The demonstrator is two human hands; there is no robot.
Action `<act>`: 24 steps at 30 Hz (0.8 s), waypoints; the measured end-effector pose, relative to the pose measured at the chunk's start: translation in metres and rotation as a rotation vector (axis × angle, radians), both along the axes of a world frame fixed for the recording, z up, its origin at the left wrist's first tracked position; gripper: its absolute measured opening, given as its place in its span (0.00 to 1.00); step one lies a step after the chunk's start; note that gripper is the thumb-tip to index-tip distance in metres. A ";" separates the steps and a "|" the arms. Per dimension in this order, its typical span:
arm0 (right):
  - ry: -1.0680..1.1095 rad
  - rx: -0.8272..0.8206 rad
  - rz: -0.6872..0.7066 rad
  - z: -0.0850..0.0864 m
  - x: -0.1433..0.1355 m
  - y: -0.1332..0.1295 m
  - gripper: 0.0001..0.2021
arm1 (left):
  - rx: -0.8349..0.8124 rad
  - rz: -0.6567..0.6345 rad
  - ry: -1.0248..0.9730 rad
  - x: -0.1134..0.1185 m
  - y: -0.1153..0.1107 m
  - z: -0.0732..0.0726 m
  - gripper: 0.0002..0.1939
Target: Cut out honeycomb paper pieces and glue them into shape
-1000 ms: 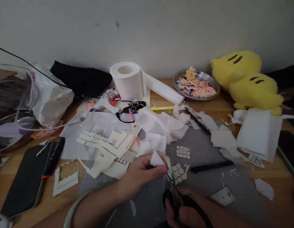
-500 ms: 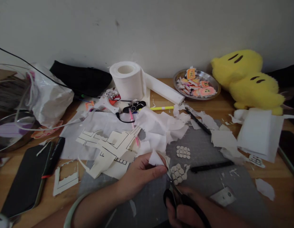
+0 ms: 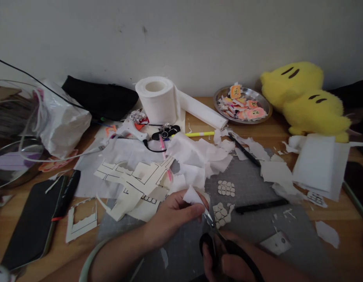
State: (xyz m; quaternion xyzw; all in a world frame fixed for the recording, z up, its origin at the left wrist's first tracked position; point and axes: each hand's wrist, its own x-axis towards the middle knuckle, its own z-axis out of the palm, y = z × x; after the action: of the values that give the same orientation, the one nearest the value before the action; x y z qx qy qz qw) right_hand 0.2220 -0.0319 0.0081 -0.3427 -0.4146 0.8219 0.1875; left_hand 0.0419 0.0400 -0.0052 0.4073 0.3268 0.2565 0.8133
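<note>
A small piece of white paper is pinched between the thumb and fingers of my left hand. My right hand grips black-handled scissors, fingers through the loops. The scissor blades point up and left, touching or very close to the paper beside my left thumb; their tips are partly hidden by that hand. Just right of the blades lies a paper cutout with drawn pebble shapes. A smaller pebble-pattern cutout rests above it on the grey cutting mat.
Paper scraps with black lines lie left of my hands. A black pen sits to the right. Behind stand a tissue roll, a metal dish of colourful cutouts and yellow plush toys. A phone lies at left.
The scissor blades have come closer together at the paper, and the handles have shifted slightly. My left hand stays almost in place, still pinching the paper.
</note>
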 end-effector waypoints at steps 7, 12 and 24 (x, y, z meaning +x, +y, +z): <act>-0.176 -0.010 0.051 0.011 -0.004 0.005 0.30 | -0.010 -0.019 0.016 -0.001 0.000 -0.002 0.14; -0.248 -0.060 0.028 0.011 -0.010 0.006 0.34 | -0.012 0.007 0.000 -0.002 0.000 -0.004 0.13; -0.091 0.076 0.016 0.001 0.004 -0.002 0.28 | -0.033 -0.053 0.025 0.000 0.001 0.001 0.13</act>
State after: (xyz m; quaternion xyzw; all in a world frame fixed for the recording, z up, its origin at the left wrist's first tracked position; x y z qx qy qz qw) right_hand 0.2255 -0.0337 0.0093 -0.3691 -0.4561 0.7907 0.1748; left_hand 0.0415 0.0410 -0.0047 0.4055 0.3304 0.2243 0.8223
